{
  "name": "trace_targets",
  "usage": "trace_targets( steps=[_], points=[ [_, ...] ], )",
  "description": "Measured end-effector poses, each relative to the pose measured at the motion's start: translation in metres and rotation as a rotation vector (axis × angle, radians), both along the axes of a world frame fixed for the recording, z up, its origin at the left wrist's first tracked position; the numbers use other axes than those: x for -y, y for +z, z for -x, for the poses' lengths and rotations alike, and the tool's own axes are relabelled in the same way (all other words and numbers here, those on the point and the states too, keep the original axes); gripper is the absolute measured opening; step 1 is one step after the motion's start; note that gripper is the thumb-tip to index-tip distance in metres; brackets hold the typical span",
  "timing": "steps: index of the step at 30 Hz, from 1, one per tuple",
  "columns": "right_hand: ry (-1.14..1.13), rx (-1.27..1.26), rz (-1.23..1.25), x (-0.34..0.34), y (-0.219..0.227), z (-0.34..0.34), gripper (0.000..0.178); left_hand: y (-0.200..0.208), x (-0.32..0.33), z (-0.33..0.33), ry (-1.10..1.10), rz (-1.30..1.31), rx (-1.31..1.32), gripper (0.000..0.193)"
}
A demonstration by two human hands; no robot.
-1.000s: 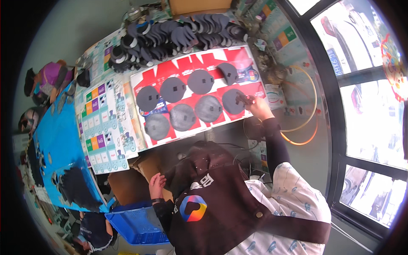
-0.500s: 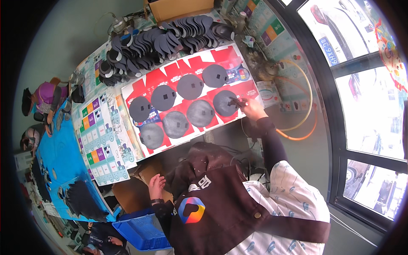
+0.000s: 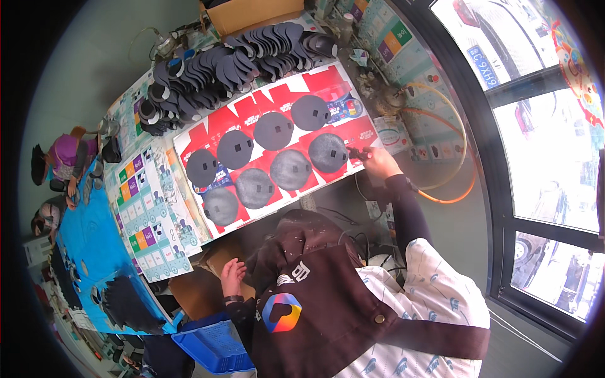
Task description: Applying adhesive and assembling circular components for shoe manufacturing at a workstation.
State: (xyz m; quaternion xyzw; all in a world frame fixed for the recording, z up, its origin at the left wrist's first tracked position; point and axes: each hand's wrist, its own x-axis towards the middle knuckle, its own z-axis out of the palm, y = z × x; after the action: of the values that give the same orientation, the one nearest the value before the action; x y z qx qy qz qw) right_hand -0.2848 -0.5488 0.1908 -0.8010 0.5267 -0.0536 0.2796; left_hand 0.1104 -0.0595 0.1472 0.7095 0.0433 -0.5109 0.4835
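Observation:
My right hand (image 3: 382, 164) is closed around a small dark tool with a narrow front, which looks like a spray gun (image 3: 359, 154). Its tip points left, close to the right edge of the nearest-row end disc (image 3: 326, 153). Several flat dark grey discs lie in two rows on a red and white printed sheet (image 3: 287, 99); each bears small black square marks. Discs in the near row, such as one (image 3: 254, 188), have a paler, misted surface than the far-row ones (image 3: 273, 131). My left hand (image 3: 233, 275) hangs below the table edge, fingers apart, holding nothing.
Rows of dark curved pieces (image 3: 233, 66) crowd the table's far side, before a cardboard box (image 3: 252, 14). Yellow and orange hoses (image 3: 466, 135) loop at right beside a window. A blue crate (image 3: 214, 346) stands below left. Co-workers sit by a blue-covered table (image 3: 94, 227).
My right hand and the tool have shifted slightly right relative to the near-row end disc, whose surface now looks paler. The whole view has moved a little. My left hand stays put.

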Motion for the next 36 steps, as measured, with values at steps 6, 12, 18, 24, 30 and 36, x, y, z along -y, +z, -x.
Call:
trace_targets(
  steps=[6, 12, 18, 24, 30, 36],
  points=[
    [-0.146, 0.114, -0.313, -0.01, 0.044, -0.028, 0.034, -0.001, 0.0, -0.004, -0.019, 0.01, 0.004, 0.027],
    [-0.257, 0.062, -0.119, -0.006, 0.017, -0.026, 0.039, 0.003, 0.0, -0.007, -0.009, 0.004, 0.018, 0.029],
    [-0.016, 0.109, -0.16, -0.003, 0.002, -0.048, 0.028, 0.001, -0.005, -0.005, -0.02, 0.003, 0.014, 0.03],
    [0.181, -0.152, -0.223, 0.007, 0.024, -0.036, 0.026, -0.004, -0.013, -0.003, 0.007, -0.009, 0.008, 0.031],
    [0.0, -0.02, -0.051, 0.008, 0.039, -0.023, 0.028, -0.01, -0.011, 0.005, 0.016, -0.019, -0.02, 0.03],
    [0.141, -0.051, -0.245, -0.002, 0.01, -0.014, 0.03, -0.01, 0.008, 0.013, 0.022, -0.015, -0.005, 0.03]
  ],
)
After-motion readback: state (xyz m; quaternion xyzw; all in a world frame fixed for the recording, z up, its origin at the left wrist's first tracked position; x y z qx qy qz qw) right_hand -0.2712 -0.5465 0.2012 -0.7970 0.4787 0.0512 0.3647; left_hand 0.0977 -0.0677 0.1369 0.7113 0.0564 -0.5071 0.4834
